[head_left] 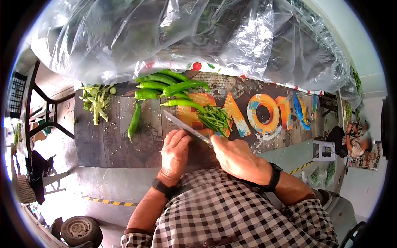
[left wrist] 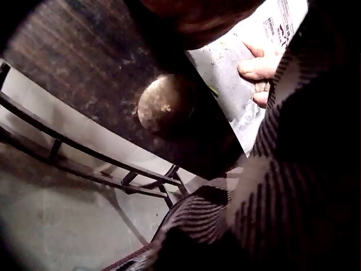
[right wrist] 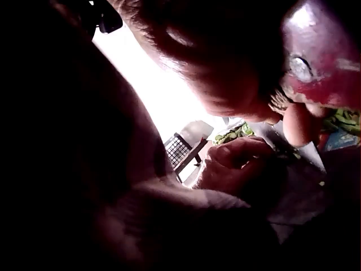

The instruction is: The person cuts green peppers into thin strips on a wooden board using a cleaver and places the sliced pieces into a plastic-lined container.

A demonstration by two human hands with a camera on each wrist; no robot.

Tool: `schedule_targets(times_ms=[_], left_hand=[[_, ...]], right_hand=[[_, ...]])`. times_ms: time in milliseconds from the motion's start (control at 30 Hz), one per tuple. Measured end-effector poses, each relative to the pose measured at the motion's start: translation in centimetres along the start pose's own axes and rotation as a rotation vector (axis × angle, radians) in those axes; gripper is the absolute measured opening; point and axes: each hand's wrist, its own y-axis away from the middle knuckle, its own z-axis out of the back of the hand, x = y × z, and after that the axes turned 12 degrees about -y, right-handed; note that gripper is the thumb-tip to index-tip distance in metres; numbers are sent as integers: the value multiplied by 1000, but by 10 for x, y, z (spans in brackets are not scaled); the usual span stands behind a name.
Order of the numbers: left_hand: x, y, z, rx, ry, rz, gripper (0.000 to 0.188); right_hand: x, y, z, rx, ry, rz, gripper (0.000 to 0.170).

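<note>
Peppers: long, glossy green peppers by the far edge of the wood-patterned table; thin green strips heap nearer its middle.
Right hand: fingers closed round a long metal knife.
Left hand: fingers bent, near edge; cannot tell if holding anything.
Cutting: probably mid-slicing; next needs a steadied pepper, fingertips clear.

Whole peppers: roughly eight, some overlapping; knife: one; sliced pile: one; scrap heap: one.
</note>
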Motion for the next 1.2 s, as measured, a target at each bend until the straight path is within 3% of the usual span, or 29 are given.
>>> schedule_targets(times_ms=[367,567,700,1200], left_hand=[[-6,-4,3,-14,13,17,25],[-1,2,-1,-58,-17,-14,20],[-2,0,-1,-71,9,-14,20],[2,3,-1,-26,-1,-19,27]], right_hand=[[1,-39,-27,-200,118,155,18],[-18,5,-13,-163,-76,31,14],[-23,18,-8,-149,-51,-38,18],[-9,11,-5,-57,-19,-52,21]])
